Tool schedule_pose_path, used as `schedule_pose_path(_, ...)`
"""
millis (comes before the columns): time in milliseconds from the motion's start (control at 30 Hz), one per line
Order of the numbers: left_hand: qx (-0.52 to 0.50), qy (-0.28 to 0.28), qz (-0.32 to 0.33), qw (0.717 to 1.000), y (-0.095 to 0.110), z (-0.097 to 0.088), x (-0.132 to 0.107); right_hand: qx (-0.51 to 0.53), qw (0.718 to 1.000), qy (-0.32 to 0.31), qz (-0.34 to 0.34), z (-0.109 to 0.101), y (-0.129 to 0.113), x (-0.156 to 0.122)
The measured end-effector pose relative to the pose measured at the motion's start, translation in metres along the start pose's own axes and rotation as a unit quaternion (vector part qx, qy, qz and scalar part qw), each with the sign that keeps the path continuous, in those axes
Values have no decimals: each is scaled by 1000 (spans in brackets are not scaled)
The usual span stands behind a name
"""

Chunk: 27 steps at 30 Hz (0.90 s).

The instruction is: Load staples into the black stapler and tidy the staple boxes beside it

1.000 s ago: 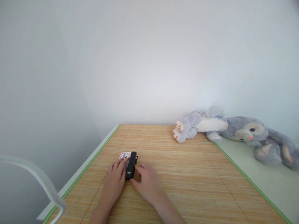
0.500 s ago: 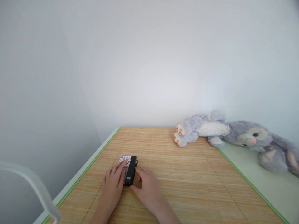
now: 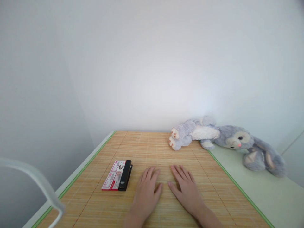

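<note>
Both hands lie flat, palms down, fingers spread and holding nothing, on a woven bamboo mat covering the tabletop; the left hand sits right of a slim black stapler, not touching it; the right hand rests beside it. The stapler lies against a red-and-white printed card; a fluffy grey plush rabbit sprawls at the far right.

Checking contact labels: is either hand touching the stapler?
No. Both the left hand and right hand lie flat on the mat, apart from the stapler.
</note>
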<state>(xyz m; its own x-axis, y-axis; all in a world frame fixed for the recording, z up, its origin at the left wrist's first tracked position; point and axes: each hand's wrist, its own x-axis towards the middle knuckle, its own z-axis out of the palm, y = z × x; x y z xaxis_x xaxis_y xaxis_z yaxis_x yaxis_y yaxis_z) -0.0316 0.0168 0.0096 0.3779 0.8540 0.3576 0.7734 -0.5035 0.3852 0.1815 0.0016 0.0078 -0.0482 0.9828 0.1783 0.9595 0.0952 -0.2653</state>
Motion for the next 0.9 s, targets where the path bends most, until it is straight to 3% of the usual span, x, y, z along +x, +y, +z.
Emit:
schedule_pose_path(233, 111, 36, -55, 992, -16, 23, 5, -31, 999, -9, 10, 6, -6, -2)
schedule_pose_path(567, 104, 21, -70, 992, -11, 22, 7, -45, 997, -6, 55, 7, -20, -1)
schedule_pose_path(900, 100, 16, -70, 992, -12, 22, 6, -43, 998, 14, 38, 8, -17, -3)
